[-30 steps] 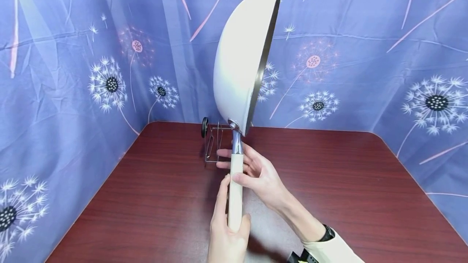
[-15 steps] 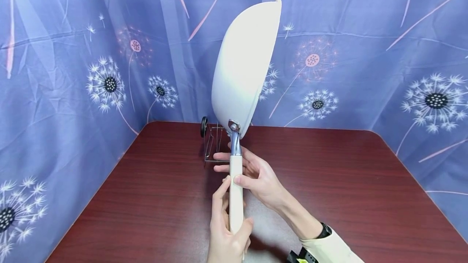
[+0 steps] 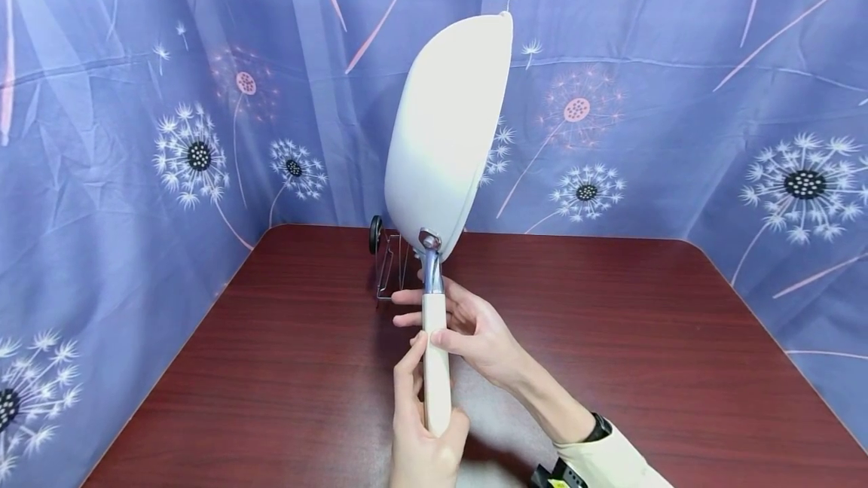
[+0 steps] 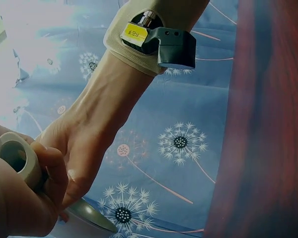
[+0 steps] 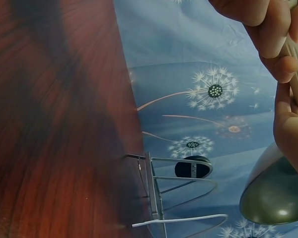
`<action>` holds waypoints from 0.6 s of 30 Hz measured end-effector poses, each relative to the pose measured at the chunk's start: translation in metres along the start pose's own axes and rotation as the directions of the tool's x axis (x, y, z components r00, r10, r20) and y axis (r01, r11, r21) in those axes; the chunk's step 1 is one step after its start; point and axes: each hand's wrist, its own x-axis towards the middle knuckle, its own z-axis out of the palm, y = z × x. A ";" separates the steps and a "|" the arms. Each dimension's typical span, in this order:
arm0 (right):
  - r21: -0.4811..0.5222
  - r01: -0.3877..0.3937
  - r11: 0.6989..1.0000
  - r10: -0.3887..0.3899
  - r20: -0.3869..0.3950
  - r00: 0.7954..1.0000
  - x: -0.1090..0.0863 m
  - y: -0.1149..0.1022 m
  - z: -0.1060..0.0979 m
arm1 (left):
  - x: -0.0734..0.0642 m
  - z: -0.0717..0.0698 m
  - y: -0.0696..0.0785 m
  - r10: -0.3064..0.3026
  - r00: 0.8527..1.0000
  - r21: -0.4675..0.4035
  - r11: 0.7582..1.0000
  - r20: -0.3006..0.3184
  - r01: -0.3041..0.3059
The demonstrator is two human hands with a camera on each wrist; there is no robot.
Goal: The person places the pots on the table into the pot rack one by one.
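A wok (image 3: pixel 447 119), white outside with a cream handle (image 3: pixel 436 367), stands upright above the table, bowl end up. Its outer side faces the head view. My left hand (image 3: pixel 427 435) grips the lower handle; in the left wrist view the hollow handle end (image 4: pixel 15 156) shows within that hand. Higher up, my right hand (image 3: pixel 481 330) holds the handle, thumb across the front and several fingers reaching behind it. In the right wrist view, the wok's dark, shiny inside (image 5: pixel 275 198) shows at the lower right. The bowl hides part of a wire rack (image 3: pixel 389 266) behind it.
The wire rack, in the right wrist view (image 5: pixel 161 193), stands near the back of the red-brown wooden table (image 3: pixel 610 322). Beside it is a black round disc (image 3: pixel 376 235). A blue dandelion-print curtain (image 3: pixel 644 96) borders the table. A wrist camera (image 3: pixel 559 477) is strapped to an arm.
The wok has turned about its handle, so its dark inside no longer shows in the head view. It has also come down and slightly left. Both hands stay on the handle.
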 end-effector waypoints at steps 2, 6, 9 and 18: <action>-0.004 -0.003 1.000 0.003 -0.003 1.000 0.000 0.000 0.000 | -0.001 0.000 0.000 -0.018 1.000 0.007 1.000 -0.003 0.018; -0.017 -0.004 1.000 0.004 -0.012 1.000 -0.002 0.001 0.000 | -0.002 0.000 0.001 -0.046 0.999 0.000 0.999 0.005 0.046; -0.029 -0.012 1.000 0.011 -0.016 1.000 -0.003 0.002 0.000 | -0.002 0.000 0.001 -0.052 0.999 -0.013 0.999 0.014 0.052; -0.015 -0.020 1.000 0.020 -0.005 1.000 -0.004 0.006 -0.002 | -0.002 0.000 -0.002 -0.073 0.997 -0.037 0.997 0.025 0.074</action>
